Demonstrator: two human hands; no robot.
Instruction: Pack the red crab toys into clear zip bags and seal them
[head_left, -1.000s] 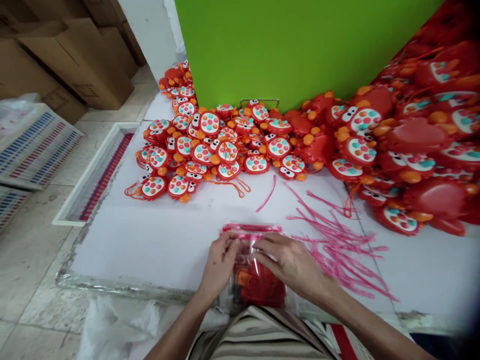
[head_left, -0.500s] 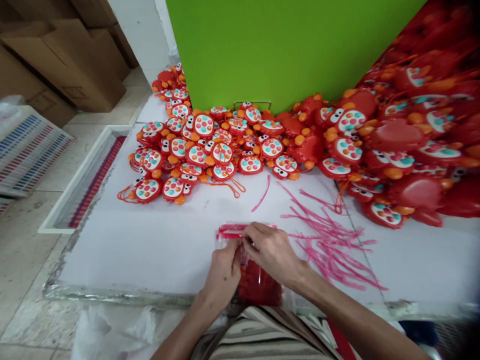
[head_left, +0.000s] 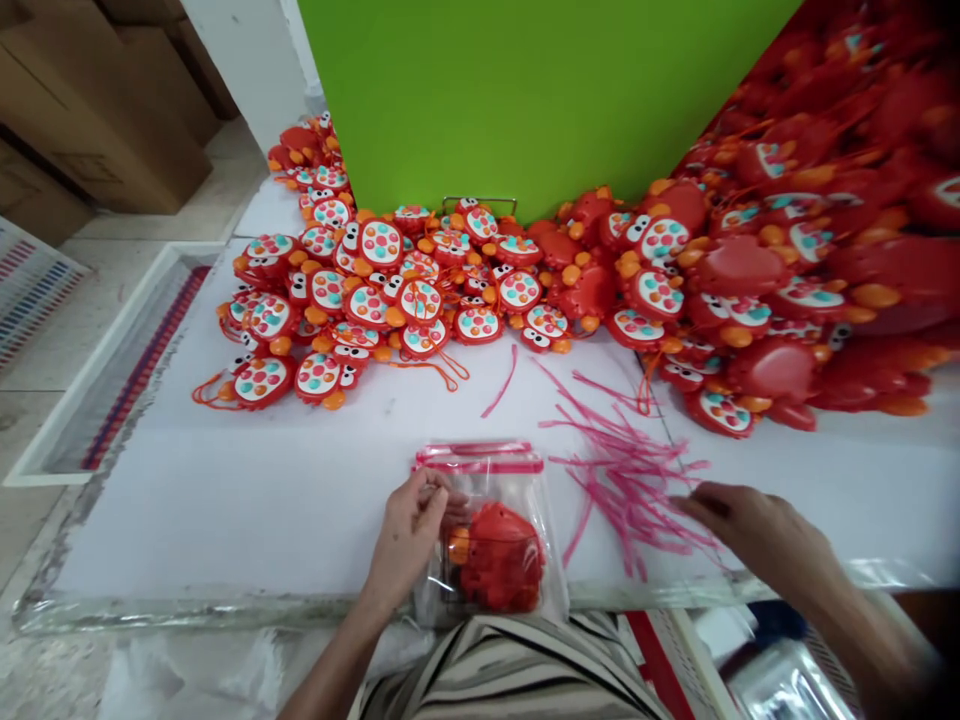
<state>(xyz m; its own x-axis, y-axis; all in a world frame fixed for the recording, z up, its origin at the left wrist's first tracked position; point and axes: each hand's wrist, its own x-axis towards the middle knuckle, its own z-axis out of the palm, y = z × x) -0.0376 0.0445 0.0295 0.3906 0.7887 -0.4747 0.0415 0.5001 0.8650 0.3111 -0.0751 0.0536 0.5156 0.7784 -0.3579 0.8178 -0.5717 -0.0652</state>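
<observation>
Left fingers (head_left: 439,492): we have our left hand (head_left: 409,530) curled on the left edge of the bag (head_left: 491,530), fingertips pressing down on the film beside the toy (head_left: 499,558); closed lightly against the bag rather than spread.
Right fingers (head_left: 694,503): our right hand (head_left: 757,530) lies well right of the bag, fingertips drawn together at the pink strips (head_left: 630,470); whether one is pinched we cannot tell.
Bag: clear film with a pink zip strip along its far edge, flat at the near edge of the desk (head_left: 225,490), the red toy inside its near half.
How it should handle: we judge the film thin, soft and slippery, so it will crumple and slide; the toy looks like hard, light plastic that will shift inside.
Where to hold: we would take the stiffer zip strip, or pin the bag through the toy's body.
Strips: loose, thin, probably springy, fanned out just right of the bag.
Desk: white, smooth, with a worn near rim.
Beyond the bag: a heap of toys (head_left: 420,290), some trailing orange cords, against a green panel (head_left: 525,90).
Left of the bag: floor, a white tray (head_left: 97,380), cardboard boxes (head_left: 90,130).
</observation>
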